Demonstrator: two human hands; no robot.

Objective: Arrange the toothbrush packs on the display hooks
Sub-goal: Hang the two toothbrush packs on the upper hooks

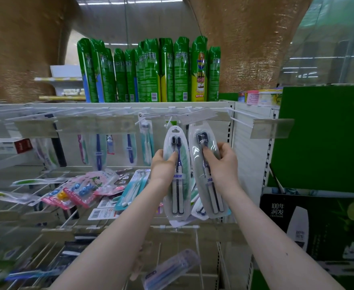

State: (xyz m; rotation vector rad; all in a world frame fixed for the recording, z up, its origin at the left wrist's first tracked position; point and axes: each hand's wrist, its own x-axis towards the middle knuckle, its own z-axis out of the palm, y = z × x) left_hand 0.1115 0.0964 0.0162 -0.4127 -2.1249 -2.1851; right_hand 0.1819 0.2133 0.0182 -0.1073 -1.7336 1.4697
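Observation:
My left hand (164, 164) grips a twin toothbrush pack (177, 185) with dark-bristled, white-handled brushes, held upright below the white display hooks (167, 122). My right hand (224, 162) holds a second, similar toothbrush pack (210, 189) just to the right, its top reaching up near a clear price-tag strip (199, 117). Both packs hang side by side, their hang tabs close under the hooks; whether either tab is on a hook I cannot tell. More packs (146, 139) hang on hooks to the left.
Loose toothbrush packs (82, 189) lie piled on the lower hook rows at left. Green spray cans (151, 72) stand on the top shelf. A green board (322, 139) and a dark box (318, 225) sit at right. Another pack (169, 268) hangs low in front.

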